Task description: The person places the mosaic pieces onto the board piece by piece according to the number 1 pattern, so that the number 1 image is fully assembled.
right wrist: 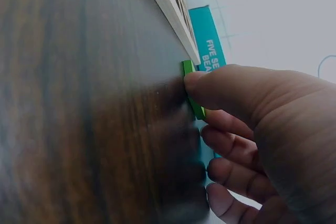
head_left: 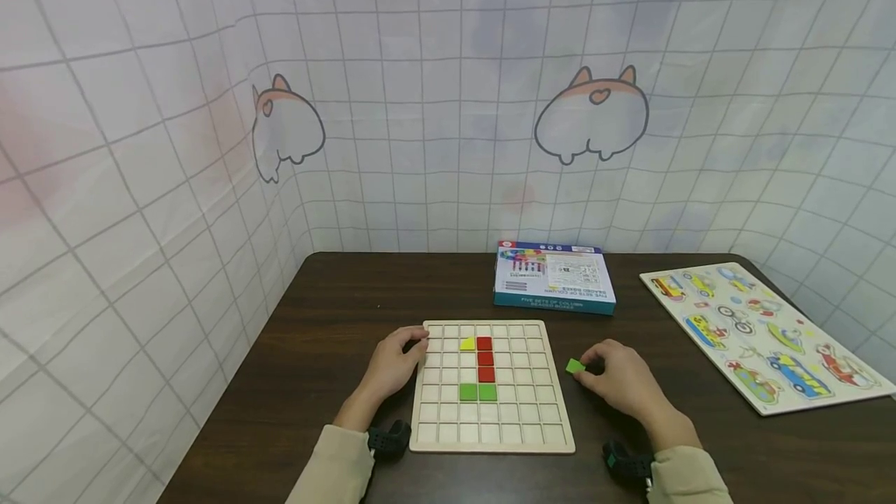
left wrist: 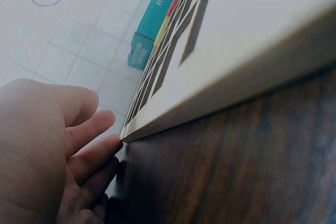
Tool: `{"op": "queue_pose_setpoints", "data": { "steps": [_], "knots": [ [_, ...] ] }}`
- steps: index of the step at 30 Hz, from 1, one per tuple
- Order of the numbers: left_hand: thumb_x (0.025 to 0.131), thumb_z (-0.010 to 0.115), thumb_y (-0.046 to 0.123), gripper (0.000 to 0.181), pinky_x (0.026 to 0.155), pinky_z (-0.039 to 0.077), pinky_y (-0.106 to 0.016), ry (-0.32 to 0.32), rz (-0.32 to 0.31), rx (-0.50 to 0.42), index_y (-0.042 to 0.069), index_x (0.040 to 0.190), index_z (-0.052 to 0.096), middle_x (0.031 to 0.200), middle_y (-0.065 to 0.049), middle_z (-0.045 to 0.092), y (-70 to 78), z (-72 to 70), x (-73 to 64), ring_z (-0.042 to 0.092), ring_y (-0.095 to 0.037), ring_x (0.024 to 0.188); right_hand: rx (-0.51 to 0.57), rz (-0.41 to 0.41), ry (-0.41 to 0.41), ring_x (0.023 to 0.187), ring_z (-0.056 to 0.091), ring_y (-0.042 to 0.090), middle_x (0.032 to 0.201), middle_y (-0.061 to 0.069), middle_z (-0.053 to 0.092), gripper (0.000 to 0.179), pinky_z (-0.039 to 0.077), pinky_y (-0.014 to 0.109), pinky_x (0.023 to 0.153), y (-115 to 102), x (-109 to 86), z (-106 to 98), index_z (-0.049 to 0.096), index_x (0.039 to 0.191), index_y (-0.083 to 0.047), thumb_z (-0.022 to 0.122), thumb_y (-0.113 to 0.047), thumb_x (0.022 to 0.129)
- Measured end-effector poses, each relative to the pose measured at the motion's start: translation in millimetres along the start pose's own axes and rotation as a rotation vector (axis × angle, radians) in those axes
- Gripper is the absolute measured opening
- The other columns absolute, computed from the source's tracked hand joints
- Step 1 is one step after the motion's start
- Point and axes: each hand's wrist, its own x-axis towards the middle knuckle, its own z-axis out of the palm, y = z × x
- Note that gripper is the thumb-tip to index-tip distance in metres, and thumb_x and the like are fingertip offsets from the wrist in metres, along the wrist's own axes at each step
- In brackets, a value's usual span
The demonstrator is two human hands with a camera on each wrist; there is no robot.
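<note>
A pale wooden grid board (head_left: 530, 413) lies flat in front of me in the head view. Three red square tiles (head_left: 485, 358) form a column in it, with a yellow piece (head_left: 467, 344) left of the top one. Below the column, two green tiles (head_left: 478, 392) sit side by side. My left hand (head_left: 392, 364) touches the board's upper left edge with loosely extended fingers (left wrist: 97, 156). Right of the board, my right hand (head_left: 621, 381) pinches a loose green square tile (right wrist: 187, 67) between thumb and fingers, close over the table.
Behind the board lies a boxed set (head_left: 553, 278) with a teal side. A white puzzle board (head_left: 756, 341) with vehicle pictures lies at the right of the dark wooden table (head_left: 350, 294). A grid-patterned curtain (head_left: 434, 201) hangs along the table's back and sides.
</note>
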Motion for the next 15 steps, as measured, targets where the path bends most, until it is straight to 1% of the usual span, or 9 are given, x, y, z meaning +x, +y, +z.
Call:
{"op": "queue_pose_setpoints", "data": {
  "steps": [5,11,15],
  "knots": [
    [0.1,0.057,0.025,0.028,0.107,0.037,-0.055,0.006,-0.005,0.005,0.014,0.124,0.067,0.135,-0.009,0.058,0.1,0.7,0.6,0.049,-0.032,0.13,-0.021,-0.003,-0.006,0.093,0.061,0.026,0.104,0.008,0.065,0.022,0.052,0.049,0.081,-0.6,0.4,0.2,0.073,0.096,-0.009,0.078,-0.025,0.082],
    [0.1,0.057,0.025,0.029,0.107,0.037,-0.055,0.005,-0.003,0.004,0.014,0.124,0.067,0.135,-0.009,0.058,0.0,0.2,0.3,0.049,-0.032,0.13,-0.02,0.003,0.012,0.094,0.061,0.028,0.105,0.009,0.066,0.021,0.051,0.051,0.082,0.6,2.3,2.3,0.073,0.096,-0.009,0.078,-0.024,0.081],
    [0.1,0.057,0.026,0.029,0.106,0.038,-0.055,-0.003,-0.001,0.002,0.014,0.125,0.066,0.136,-0.008,0.057,0.2,0.0,-0.1,0.049,-0.031,0.13,-0.014,0.008,0.026,0.084,0.059,0.023,0.097,0.007,0.067,0.018,0.052,0.045,0.076,0.7,3.6,3.7,0.073,0.093,-0.011,0.078,-0.023,0.08]
  ]
}}
